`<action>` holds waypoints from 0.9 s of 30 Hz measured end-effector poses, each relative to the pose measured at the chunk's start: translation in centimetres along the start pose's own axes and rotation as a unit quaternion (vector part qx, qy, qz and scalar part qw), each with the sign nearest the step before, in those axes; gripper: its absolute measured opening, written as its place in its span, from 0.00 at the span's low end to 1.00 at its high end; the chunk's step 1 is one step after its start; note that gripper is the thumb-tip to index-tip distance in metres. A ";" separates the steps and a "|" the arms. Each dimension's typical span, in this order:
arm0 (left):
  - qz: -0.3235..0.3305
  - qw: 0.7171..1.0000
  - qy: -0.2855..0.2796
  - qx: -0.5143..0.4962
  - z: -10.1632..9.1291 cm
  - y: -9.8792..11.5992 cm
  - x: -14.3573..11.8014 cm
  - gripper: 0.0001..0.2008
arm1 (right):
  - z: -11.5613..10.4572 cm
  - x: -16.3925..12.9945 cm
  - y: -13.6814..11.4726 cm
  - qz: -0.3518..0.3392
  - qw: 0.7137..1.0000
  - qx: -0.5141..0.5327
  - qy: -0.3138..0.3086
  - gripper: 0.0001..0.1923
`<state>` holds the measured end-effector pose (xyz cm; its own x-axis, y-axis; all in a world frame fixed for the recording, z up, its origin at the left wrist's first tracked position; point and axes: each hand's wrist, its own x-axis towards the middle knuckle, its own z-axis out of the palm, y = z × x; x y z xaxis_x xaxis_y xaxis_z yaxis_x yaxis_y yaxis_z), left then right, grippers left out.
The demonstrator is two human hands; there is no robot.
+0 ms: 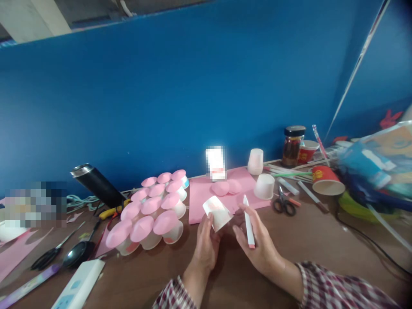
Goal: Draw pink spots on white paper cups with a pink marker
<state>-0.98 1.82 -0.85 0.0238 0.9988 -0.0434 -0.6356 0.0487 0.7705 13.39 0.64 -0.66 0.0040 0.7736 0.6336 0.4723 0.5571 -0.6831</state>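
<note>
My left hand (pixel 207 244) is closed around a small white paper cup (pixel 218 211), which is tilted and bears faint pinkish marks on its side. Just to its right, my right hand (pixel 262 244) grips a white marker (pixel 249 227) with a pink-red end toward me and its pale tip pointing away. Beyond both hands lies a pink paper sheet (pixel 199 205) with pink paper cones (pixel 220 188) on it. Two plain white cups stand upside down or tipped near its right side, the closer one (pixel 264 186) beside black-handled scissors (pixel 283 206).
Rows of cups topped with pink cones (pixel 141 229) stand at left. Behind them leans a black flask (pixel 99 184). A power strip (pixel 79 285) lies front left. At right are a tipped red cup (pixel 326 180), a dark jar (pixel 292 146), loose markers (pixel 312 195) and a plastic bag (pixel 380 159).
</note>
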 end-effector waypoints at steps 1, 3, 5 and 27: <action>0.001 1.000 -0.003 0.005 0.0 0.0 0.0 0.16 | 0.0 0.0 0.1 0.003 1.000 0.006 -0.002 0.23; -0.007 1.000 -0.001 0.006 0.0 -0.1 0.0 0.16 | 0.1 -0.1 0.2 0.011 1.000 0.021 -0.011 0.23; -0.011 1.000 0.001 0.013 0.0 -0.1 -0.1 0.17 | 0.1 -0.1 0.2 0.016 0.999 0.031 -0.021 0.23; 0.011 0.998 -0.062 -0.005 0.5 -0.8 -0.2 0.22 | 0.5 0.0 1.2 0.059 0.995 0.062 -0.060 0.19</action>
<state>-0.08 1.60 -1.14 0.1049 0.9930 0.0540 -0.6454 0.0266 0.7634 13.50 1.44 -1.64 -0.0549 0.8620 0.5038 0.3621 0.4875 -0.7945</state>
